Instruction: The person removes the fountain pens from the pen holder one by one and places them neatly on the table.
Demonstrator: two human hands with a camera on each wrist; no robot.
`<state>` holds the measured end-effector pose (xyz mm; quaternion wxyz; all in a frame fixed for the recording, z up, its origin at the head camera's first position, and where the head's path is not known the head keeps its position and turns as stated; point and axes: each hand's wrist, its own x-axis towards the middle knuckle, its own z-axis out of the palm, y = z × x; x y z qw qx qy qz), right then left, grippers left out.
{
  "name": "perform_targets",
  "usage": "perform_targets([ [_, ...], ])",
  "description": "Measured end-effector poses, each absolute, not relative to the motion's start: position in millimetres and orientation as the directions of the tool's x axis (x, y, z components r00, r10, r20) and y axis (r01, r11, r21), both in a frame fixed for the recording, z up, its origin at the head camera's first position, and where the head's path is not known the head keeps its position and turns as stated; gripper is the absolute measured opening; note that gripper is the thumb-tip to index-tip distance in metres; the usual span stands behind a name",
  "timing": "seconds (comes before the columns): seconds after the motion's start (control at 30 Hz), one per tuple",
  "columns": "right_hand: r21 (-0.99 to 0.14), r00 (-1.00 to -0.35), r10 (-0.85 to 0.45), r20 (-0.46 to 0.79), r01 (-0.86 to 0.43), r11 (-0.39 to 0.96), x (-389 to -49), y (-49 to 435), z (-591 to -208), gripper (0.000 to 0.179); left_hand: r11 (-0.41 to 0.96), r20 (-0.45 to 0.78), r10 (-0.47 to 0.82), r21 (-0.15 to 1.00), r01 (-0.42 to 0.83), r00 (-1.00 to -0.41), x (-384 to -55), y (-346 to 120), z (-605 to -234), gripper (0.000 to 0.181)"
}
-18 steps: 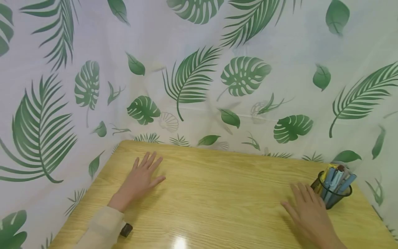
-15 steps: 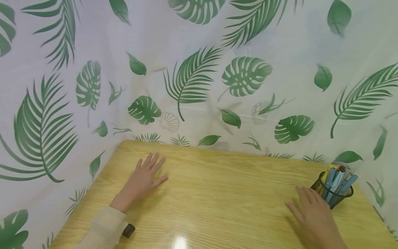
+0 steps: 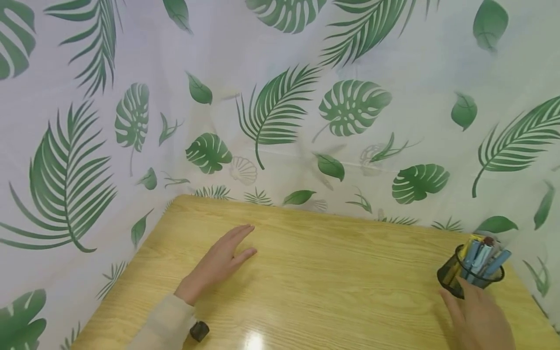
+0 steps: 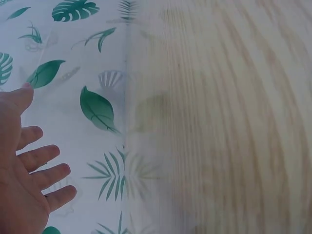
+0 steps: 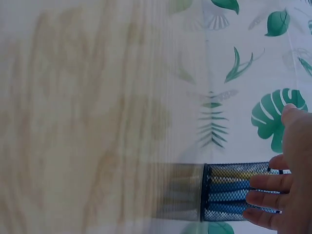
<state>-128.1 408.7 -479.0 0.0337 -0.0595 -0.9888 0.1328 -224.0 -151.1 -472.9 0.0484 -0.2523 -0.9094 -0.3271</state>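
A black mesh pen holder [image 3: 448,278] stands at the right of the table, filled with several blue, grey and yellow pens [image 3: 481,256]. My right hand [image 3: 480,315] is on its near side, the thumb pointing forward and overlapping the holder's lower part in the head view. In the right wrist view the fingers of this hand [image 5: 296,195] are spread and loosely bent in front of the mesh, gripping nothing. Over the left half of the table, my left hand [image 3: 216,265] is held edge-on with straight fingers and thumb apart. Its palm [image 4: 19,190] holds nothing in the left wrist view.
The light wood table [image 3: 332,272] has a glossy top with a bright reflection near the front. A white curtain [image 3: 280,180] printed with green leaves hangs along its back and sides. A small black block [image 3: 200,331] sits by the left cuff [image 3: 166,321].
My left hand has moved right and turned from palm-down to edge-on. My right hand has shifted right, to the near side of the pen holder. The head view has swung slightly left.
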Motion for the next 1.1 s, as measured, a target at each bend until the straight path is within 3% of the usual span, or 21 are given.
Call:
perform_targets([
  [0.37,-0.336,-0.959,0.283,0.02,0.26,0.905,-119.4,435.0,-474.4,0.081,0.547,0.263,0.439,0.68,0.488,-0.859,-219.9,-124.7,-475.9,0.061],
  [0.63,-0.488,-0.853,0.522,0.014,0.45,0.748,-121.3,442.9,-473.8,0.081,0.473,0.262,0.452,0.74,0.478,-0.853,-218.2,-97.1,-472.6,0.058],
  [1.1,-0.591,-0.889,0.444,0.115,0.298,0.75,-137.5,462.2,-472.4,0.071,0.392,0.231,0.484,0.805,0.445,-0.844,-219.5,-49.5,-481.3,0.057],
])
